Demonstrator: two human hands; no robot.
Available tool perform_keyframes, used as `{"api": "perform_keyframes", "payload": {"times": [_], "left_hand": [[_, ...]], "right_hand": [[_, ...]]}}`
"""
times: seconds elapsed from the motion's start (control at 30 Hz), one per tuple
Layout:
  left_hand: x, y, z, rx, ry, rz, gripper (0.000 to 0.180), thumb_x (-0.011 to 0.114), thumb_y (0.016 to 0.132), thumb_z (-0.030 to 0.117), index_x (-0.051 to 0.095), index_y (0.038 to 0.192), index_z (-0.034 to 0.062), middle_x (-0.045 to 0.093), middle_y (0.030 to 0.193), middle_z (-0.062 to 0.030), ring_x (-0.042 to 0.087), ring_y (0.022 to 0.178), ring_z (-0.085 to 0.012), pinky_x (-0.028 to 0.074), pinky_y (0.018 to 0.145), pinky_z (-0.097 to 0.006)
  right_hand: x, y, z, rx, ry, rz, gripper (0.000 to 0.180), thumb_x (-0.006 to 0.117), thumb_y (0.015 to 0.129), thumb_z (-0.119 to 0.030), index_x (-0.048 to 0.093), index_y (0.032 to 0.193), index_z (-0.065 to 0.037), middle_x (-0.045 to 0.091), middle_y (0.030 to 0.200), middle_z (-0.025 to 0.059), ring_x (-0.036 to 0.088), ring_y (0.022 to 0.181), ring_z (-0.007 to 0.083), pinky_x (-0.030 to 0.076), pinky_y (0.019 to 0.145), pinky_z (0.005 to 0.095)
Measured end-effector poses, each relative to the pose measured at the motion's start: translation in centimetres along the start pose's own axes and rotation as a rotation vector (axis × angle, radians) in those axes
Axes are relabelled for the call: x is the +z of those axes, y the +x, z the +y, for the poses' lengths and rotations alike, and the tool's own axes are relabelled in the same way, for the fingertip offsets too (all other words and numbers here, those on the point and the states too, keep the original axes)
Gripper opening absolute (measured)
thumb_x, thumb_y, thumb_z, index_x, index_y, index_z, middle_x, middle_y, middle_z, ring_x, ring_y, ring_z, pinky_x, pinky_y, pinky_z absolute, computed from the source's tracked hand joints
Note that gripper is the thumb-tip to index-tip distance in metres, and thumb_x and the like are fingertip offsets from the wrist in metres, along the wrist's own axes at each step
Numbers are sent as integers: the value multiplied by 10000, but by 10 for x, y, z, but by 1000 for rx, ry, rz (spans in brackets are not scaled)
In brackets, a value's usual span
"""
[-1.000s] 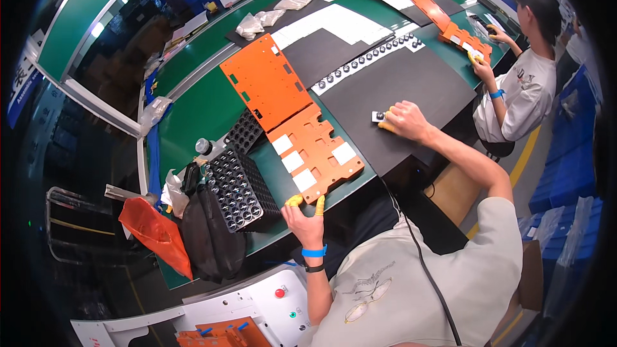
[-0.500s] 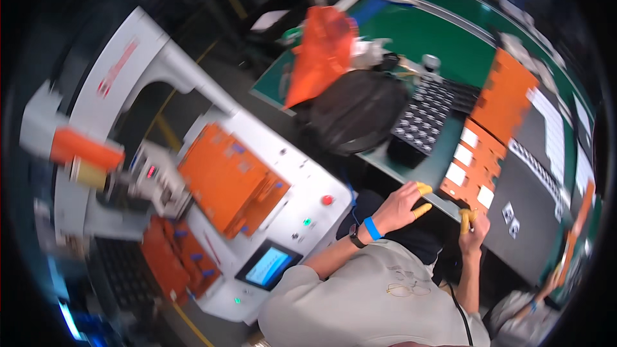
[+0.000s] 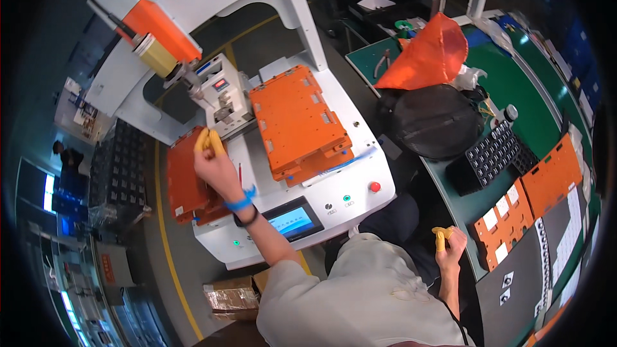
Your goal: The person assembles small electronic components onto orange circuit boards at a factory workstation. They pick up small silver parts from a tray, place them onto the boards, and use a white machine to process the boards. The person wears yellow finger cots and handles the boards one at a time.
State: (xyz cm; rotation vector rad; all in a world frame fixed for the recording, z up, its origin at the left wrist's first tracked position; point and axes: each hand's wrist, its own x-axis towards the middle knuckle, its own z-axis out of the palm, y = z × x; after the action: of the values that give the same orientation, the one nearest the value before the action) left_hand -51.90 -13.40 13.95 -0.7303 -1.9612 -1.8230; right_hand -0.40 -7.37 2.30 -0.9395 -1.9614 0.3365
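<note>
While our left hand (image 3: 217,168) was stretched out over the white machine (image 3: 366,170), its yellow-covered fingertips (image 3: 207,138) were bunched together just below a small white box (image 3: 225,93) with a red display, and honestly we couldn't tell if they pinched anything. The left orange fixture (image 3: 182,177) sat partly behind that hand, with a bigger orange fixture (image 3: 299,115) to its right. Our right hand (image 3: 455,244) was half curled near the edge of the green table (image 3: 453,199), no clue if it gripped something small. An orange plate (image 3: 508,228) with white cards lay on the table just beyond it.
</note>
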Motion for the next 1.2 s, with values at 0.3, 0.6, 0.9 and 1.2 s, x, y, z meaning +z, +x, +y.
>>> {"api": "perform_keyframes", "payload": {"times": [0.3, 0.6, 0.9, 1.2], "left_hand": [[37, 84, -49, -96, 690, -113, 332, 730, 826, 291, 763, 1016, 21, 734, 983, -227, 708, 917, -392, 537, 805, -458], [65, 58, -27, 40, 780, -95, 296, 632, 916, 290, 715, 911, 6, 695, 903, -268, 668, 888, -464, 520, 741, -544], [127, 127, -6, 260, 797, -135, 236, 631, 859, 247, 690, 890, 21, 710, 870, -245, 690, 848, -441, 534, 751, -544], [158, 150, -18, 372, 849, -82, 134, 702, 828, 161, 738, 831, 32, 725, 838, -198, 717, 803, -385, 579, 706, -476]], "right_hand": [[0, -12, 14, 99, -69, -29, 123, 712, 792, -80, 640, 742, 6, 474, 602, 119, 471, 537, 304, 339, 536, 402], [2, -30, 27, 158, -71, -39, 122, 704, 811, -82, 657, 780, 26, 497, 608, 142, 488, 538, 311, 329, 517, 410], [3, -27, 32, 222, -53, -165, 154, 663, 886, -111, 712, 838, 27, 606, 643, 132, 581, 553, 262, 404, 539, 369], [15, -32, 15, 488, 165, -113, 161, 662, 898, -99, 724, 856, 44, 638, 648, 112, 605, 544, 192, 432, 513, 305]]}}
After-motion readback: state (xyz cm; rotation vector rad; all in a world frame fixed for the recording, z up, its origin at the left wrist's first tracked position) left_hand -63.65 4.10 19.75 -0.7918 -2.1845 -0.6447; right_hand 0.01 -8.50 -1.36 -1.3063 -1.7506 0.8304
